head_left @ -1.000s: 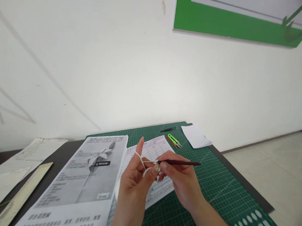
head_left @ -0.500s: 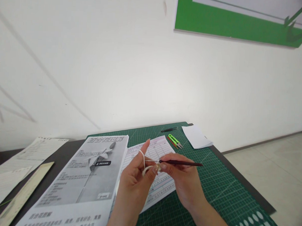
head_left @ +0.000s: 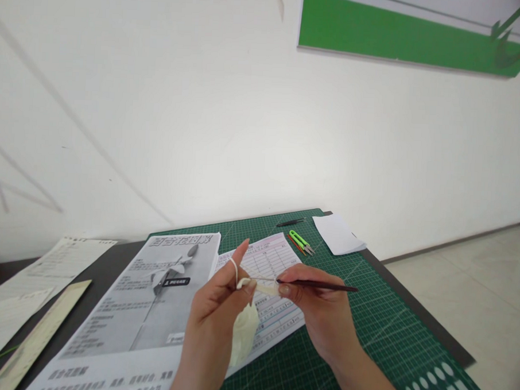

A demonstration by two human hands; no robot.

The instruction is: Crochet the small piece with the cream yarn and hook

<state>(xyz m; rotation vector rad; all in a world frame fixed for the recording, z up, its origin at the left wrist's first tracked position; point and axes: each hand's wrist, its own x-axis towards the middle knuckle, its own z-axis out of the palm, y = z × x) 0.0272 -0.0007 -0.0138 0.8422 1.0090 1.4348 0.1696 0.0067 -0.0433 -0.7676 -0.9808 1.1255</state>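
My left hand (head_left: 221, 302) is closed, thumb and fingers pinching cream yarn (head_left: 234, 268), with a strand looped round its raised index finger. Between both hands stretches a short pale crocheted strip (head_left: 267, 288). My right hand (head_left: 319, 304) grips a crochet hook (head_left: 325, 285) by its dark brown handle, which points to the right. The hook's tip lies by the right fingertips, at the end of the strip; its exact hold on the yarn is too small to tell. Below the left fingers shows a pale yellow bundle (head_left: 244, 335), partly hidden by that hand.
A green cutting mat (head_left: 392, 333) covers the table's right part. Under the hands lies a printed sheet (head_left: 279, 250); a picture booklet (head_left: 152, 305) is to its left. Green thread snips (head_left: 300, 241), black tweezers (head_left: 291, 222) and white paper (head_left: 338, 236) sit behind. Far left: a ruler-like strip (head_left: 49, 329) and papers.
The hands have moved apart, my left to the left and my right slightly right with the hook. The pale strip between them and the yellow bundle below now show.
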